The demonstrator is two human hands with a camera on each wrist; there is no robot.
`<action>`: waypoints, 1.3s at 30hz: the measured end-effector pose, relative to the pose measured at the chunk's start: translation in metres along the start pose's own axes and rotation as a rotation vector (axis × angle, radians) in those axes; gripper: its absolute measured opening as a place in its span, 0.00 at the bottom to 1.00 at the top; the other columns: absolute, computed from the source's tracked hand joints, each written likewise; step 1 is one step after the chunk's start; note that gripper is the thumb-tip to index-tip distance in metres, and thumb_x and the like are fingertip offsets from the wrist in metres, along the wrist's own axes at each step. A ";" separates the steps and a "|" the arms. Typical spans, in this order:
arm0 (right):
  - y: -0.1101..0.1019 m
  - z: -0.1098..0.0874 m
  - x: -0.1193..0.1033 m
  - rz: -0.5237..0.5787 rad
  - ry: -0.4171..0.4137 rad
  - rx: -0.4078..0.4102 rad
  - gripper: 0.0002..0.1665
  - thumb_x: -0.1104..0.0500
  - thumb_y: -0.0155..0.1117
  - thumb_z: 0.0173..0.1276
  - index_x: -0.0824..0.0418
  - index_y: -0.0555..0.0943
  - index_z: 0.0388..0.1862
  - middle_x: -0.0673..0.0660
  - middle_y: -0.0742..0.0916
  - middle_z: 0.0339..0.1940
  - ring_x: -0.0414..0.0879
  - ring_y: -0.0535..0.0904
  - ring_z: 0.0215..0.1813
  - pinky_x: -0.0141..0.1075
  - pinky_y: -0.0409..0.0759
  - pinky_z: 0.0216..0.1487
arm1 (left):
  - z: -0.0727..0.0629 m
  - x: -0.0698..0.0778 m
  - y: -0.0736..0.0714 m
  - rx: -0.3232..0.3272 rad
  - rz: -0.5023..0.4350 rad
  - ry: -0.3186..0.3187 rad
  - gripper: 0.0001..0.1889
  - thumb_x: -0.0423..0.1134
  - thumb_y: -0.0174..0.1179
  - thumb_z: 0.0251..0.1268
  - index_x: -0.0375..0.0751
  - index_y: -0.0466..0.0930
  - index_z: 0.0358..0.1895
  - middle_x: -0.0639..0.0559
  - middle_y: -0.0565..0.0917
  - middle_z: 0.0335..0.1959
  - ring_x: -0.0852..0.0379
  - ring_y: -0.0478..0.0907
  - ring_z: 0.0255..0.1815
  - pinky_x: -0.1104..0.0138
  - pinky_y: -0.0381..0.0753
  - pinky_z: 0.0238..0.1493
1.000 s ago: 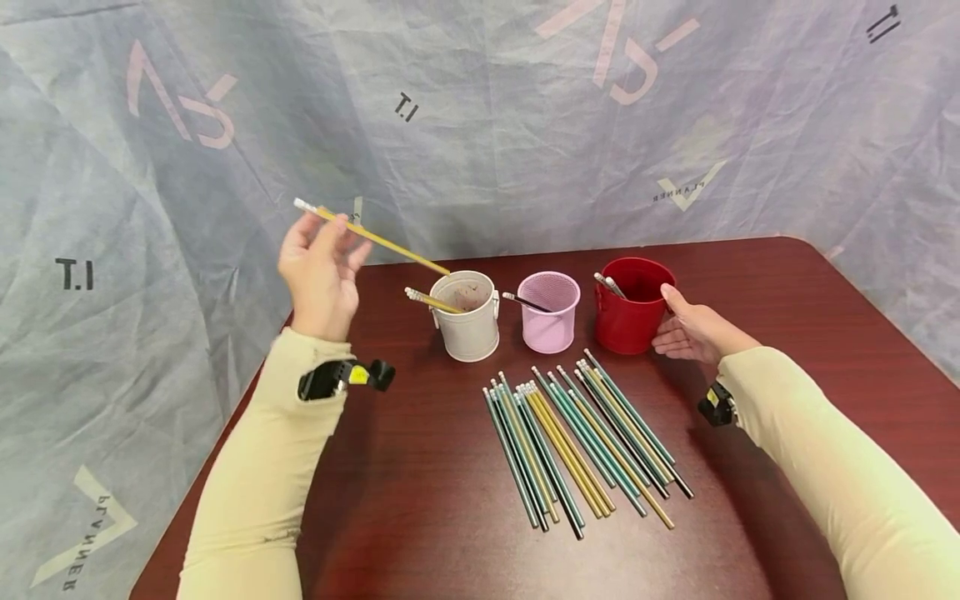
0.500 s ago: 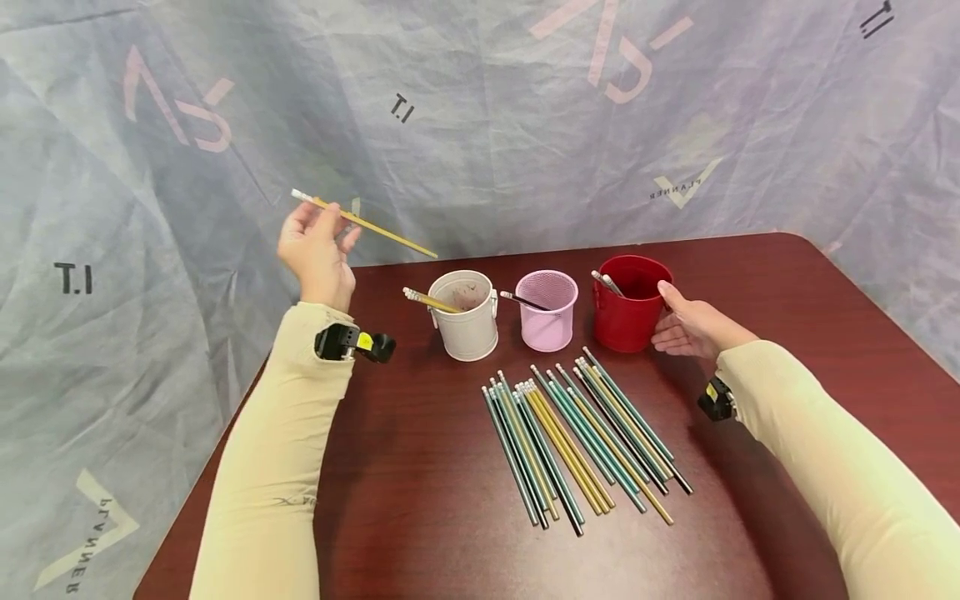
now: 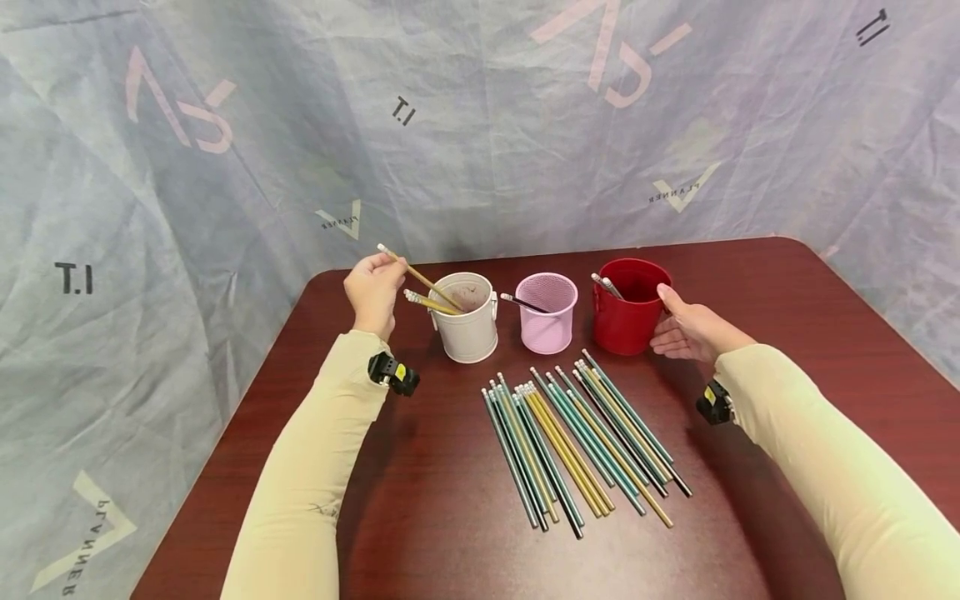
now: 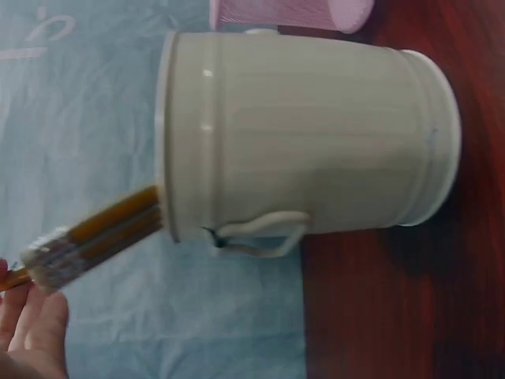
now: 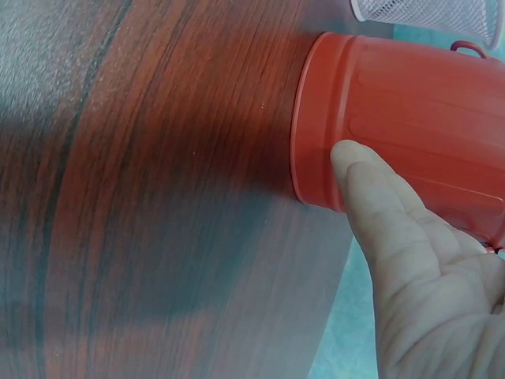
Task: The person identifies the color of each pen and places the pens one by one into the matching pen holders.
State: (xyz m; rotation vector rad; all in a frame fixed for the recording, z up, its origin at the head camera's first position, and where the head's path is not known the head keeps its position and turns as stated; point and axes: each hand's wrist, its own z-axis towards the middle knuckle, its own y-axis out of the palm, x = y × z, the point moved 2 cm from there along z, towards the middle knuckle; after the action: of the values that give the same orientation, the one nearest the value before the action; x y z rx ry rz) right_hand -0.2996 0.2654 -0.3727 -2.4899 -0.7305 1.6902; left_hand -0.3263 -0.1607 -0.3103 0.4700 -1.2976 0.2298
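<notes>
My left hand (image 3: 372, 293) pinches a yellow pencil (image 3: 426, 282) near its white eraser end. The pencil slants down to the right, its lower end inside the cream bucket (image 3: 470, 336). Several yellow pencils (image 4: 106, 237) lean out over that bucket's left rim, close to my left fingers. At the right, my right hand (image 3: 693, 329) rests against the side of the red bucket (image 3: 626, 327). Its thumb lies at the rim, and its fingers (image 5: 371, 181) stretch along the wall. A few pencils with white erasers (image 3: 609, 285) stick out of the red bucket.
Between the buckets stands a pink mesh cup (image 3: 547, 333) with a dark pencil (image 3: 525, 302) leaning out. Green, black, yellow and gold pencils (image 3: 562, 442) lie in a spread row on the dark red table (image 3: 420, 533). A grey printed cloth (image 3: 480, 167) hangs behind.
My left hand has moved right and down, bringing the yellow pencil from the air on the left into the cream bucket. The right hand stays at the red bucket.
</notes>
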 end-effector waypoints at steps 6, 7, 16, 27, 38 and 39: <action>0.000 0.000 0.000 -0.007 -0.007 0.001 0.57 0.31 0.23 0.72 0.88 0.52 0.65 0.81 0.68 0.63 0.63 0.78 0.56 0.49 0.71 0.62 | 0.001 -0.012 -0.003 -0.033 0.093 -0.057 0.07 0.26 0.62 0.56 0.28 0.80 0.39 0.59 0.81 0.22 0.64 0.73 0.21 0.75 0.74 0.26; 0.000 0.000 0.000 -0.007 -0.007 0.000 0.57 0.31 0.23 0.72 0.88 0.52 0.65 0.81 0.68 0.63 0.63 0.77 0.56 0.49 0.71 0.62 | 0.001 -0.014 -0.003 -0.039 0.098 -0.066 0.08 0.27 0.63 0.57 0.28 0.80 0.40 0.60 0.80 0.21 0.64 0.72 0.21 0.76 0.73 0.25; 0.000 0.001 -0.001 0.004 0.010 -0.002 0.59 0.30 0.23 0.71 0.87 0.51 0.66 0.82 0.65 0.65 0.66 0.73 0.60 0.51 0.67 0.64 | -0.001 -0.027 -0.005 -0.063 0.178 -0.126 0.09 0.34 0.63 0.61 0.29 0.82 0.39 0.58 0.79 0.23 0.65 0.74 0.24 0.75 0.79 0.30; 0.001 0.001 -0.002 -0.014 0.010 0.015 0.58 0.30 0.22 0.71 0.87 0.52 0.65 0.81 0.67 0.64 0.64 0.76 0.58 0.50 0.69 0.63 | -0.002 -0.031 -0.010 -0.071 0.205 -0.185 0.11 0.39 0.59 0.64 0.32 0.82 0.38 0.58 0.80 0.21 0.66 0.79 0.22 0.67 0.84 0.36; 0.000 0.002 -0.001 -0.032 0.007 0.012 0.59 0.29 0.22 0.71 0.87 0.53 0.65 0.81 0.68 0.63 0.66 0.74 0.59 0.49 0.70 0.62 | -0.007 -0.038 -0.031 -0.053 0.075 -0.217 0.17 0.42 0.46 0.74 0.29 0.78 0.38 0.50 0.83 0.24 0.60 0.83 0.25 0.70 0.84 0.31; -0.001 0.003 -0.001 -0.034 0.005 0.013 0.59 0.29 0.22 0.71 0.87 0.53 0.65 0.81 0.68 0.63 0.66 0.74 0.60 0.49 0.70 0.62 | -0.008 -0.039 -0.033 -0.043 0.070 -0.211 0.18 0.42 0.46 0.74 0.28 0.77 0.39 0.48 0.83 0.26 0.59 0.83 0.25 0.70 0.84 0.31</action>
State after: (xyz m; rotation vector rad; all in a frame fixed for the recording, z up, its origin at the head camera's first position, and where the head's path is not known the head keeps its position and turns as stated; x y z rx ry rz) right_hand -0.3023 0.2653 -0.3729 -2.4582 -0.7536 1.6712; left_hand -0.3155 -0.1824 -0.3560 0.4211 -1.5243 0.2141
